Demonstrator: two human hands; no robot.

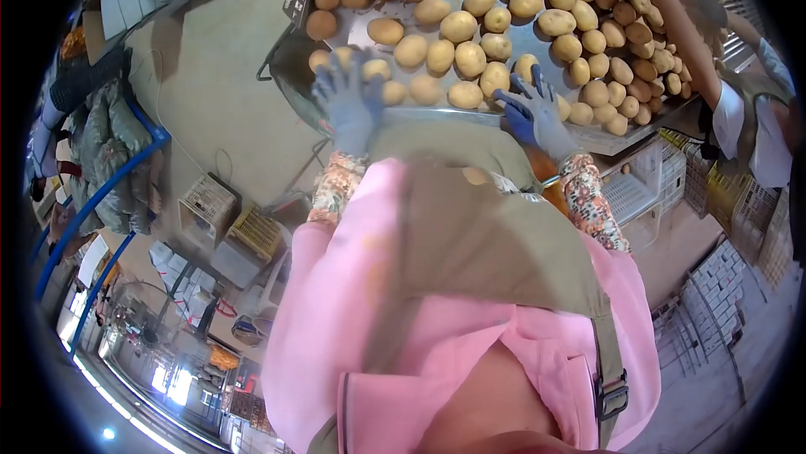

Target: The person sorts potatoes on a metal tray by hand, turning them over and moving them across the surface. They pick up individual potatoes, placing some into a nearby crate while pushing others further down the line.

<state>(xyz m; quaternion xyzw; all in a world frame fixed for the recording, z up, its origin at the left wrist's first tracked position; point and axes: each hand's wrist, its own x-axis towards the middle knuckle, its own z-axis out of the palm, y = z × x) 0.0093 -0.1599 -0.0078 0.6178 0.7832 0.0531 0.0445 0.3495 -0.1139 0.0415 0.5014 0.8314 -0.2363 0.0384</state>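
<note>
Many potatoes (pixel 457 26) lie spread over a metal sorting table (pixel 525 38) in front of me. My left hand (pixel 348 105), in a grey-blue glove, is at the table's near left corner. Its fingers are spread over a few potatoes, partly covering them. In a matching glove, my right hand (pixel 541 114) rests by the near edge with its fingers apart. A potato (pixel 525 66) lies right at its fingertips, and another potato (pixel 494 78) is just to the left. Neither hand is closed around anything.
At the right a co-worker's arm (pixel 684 42) and gloved hands reach over the denser heap. Plastic crates (pixel 642 181) stand below the table on that side. More crates (pixel 254 233) are on the floor at left, near a blue rail (pixel 101 185) and stuffed sacks (pixel 113 143).
</note>
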